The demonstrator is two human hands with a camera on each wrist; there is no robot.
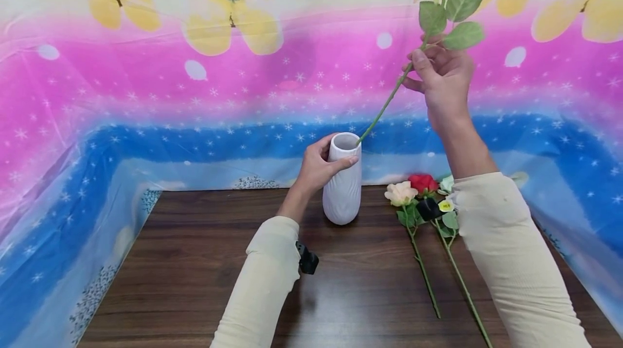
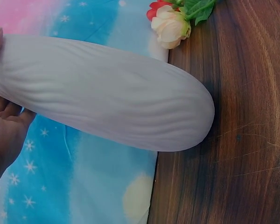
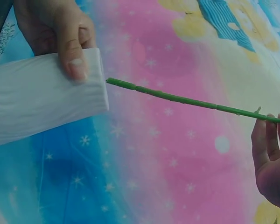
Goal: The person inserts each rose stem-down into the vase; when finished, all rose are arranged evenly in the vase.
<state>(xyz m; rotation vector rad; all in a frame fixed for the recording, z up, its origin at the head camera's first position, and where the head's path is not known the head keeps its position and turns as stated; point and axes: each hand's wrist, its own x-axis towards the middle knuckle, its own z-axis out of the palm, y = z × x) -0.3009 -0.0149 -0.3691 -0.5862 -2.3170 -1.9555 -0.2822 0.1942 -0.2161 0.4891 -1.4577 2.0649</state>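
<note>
A white vase (image 1: 342,196) with wavy ridges stands upright near the back edge of the table. Around its upper part my left hand (image 1: 318,166) grips it, thumb across the front just below the rim. My right hand (image 1: 445,74) pinches the green stem of a peach artificial rose (image 1: 384,109) high up, right under its leaves. The stem slants down to the left. Its cut end (image 3: 108,80) is right at the vase mouth, just outside the rim in the right wrist view. The blossom is partly cut off by the top of the head view.
On the dark wooden table (image 1: 204,261), right of the vase, lie a cream rose (image 1: 401,194), a red rose (image 1: 423,183) and a pale flower (image 1: 445,184), partly behind the right sleeve. A patterned cloth (image 1: 292,83) hangs behind and at the sides.
</note>
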